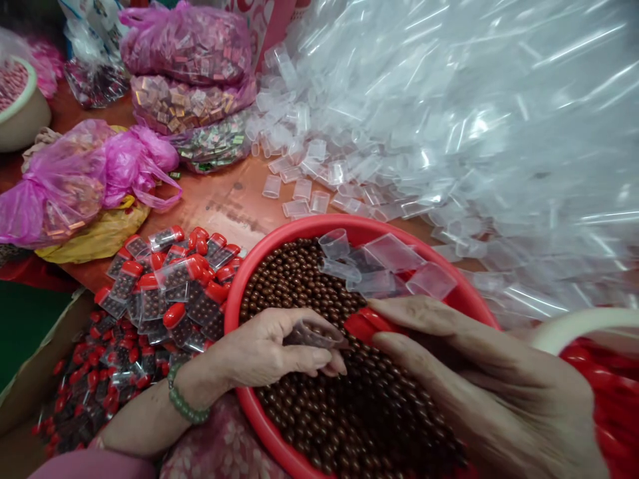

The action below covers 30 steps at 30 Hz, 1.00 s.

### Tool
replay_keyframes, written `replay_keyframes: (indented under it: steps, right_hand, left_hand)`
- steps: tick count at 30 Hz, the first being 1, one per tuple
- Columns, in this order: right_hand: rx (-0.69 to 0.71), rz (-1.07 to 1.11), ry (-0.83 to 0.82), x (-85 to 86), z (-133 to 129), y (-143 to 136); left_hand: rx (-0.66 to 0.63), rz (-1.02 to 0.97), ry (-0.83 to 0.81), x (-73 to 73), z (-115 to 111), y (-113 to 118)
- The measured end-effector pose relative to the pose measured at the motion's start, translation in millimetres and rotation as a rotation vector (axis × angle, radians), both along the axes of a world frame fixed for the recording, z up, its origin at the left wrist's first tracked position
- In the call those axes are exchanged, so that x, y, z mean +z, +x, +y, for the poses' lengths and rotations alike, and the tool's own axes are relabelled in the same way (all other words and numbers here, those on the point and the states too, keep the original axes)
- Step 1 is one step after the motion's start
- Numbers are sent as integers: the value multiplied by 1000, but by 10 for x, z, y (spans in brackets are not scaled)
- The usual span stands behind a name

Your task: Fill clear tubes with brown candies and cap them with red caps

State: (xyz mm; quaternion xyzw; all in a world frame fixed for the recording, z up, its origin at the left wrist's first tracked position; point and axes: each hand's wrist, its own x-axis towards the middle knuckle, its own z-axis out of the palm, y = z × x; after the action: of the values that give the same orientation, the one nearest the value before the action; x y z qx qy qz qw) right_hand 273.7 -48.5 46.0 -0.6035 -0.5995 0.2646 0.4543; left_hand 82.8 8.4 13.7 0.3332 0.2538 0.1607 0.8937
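My left hand, with a green bead bracelet on the wrist, is closed around a small clear plastic case above a red basin. How full the case is I cannot tell. Between the thumb and finger of my right hand is a red plastic cap, just right of the case and apart from it. Shiny brown balls fill much of the basin. Several clear cases lie on them at the basin's far right side.
Capped cases are heaped left of the basin, with more below beside a cardboard edge. Loose clear cases spread before a large clear plastic mass. Pink bags stand back left. A white tub holds red pieces.
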Motion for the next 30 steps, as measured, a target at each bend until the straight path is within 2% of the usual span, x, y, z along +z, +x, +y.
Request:
replay_keyframes:
  steps: [4, 7, 11, 18, 21, 24, 27, 30]
  right_hand:
    - [133, -21, 95, 11, 47, -184]
    - [115, -62, 100, -19, 56, -295]
    - [60, 9, 108, -83, 36, -353]
    - [77, 2, 90, -114, 21, -370]
    - [72, -98, 141, -174, -17, -365]
    - [164, -260, 227, -251, -55, -323]
    - [269, -465, 231, -296, -46, -289]
    - [274, -637, 283, -307, 6, -302]
  left_hand:
    - [1, 37, 22, 23, -5, 15]
    - [25, 28, 61, 40, -25, 30]
    - [20, 6, 65, 47, -42, 40]
    - [40, 32, 162, 32, -54, 37]
    - [52, 30, 130, 47, -55, 35]
    - [47, -1, 55, 43, -46, 26]
    - [26, -35, -59, 9, -44, 19]
    - [19, -66, -172, -21, -53, 25]
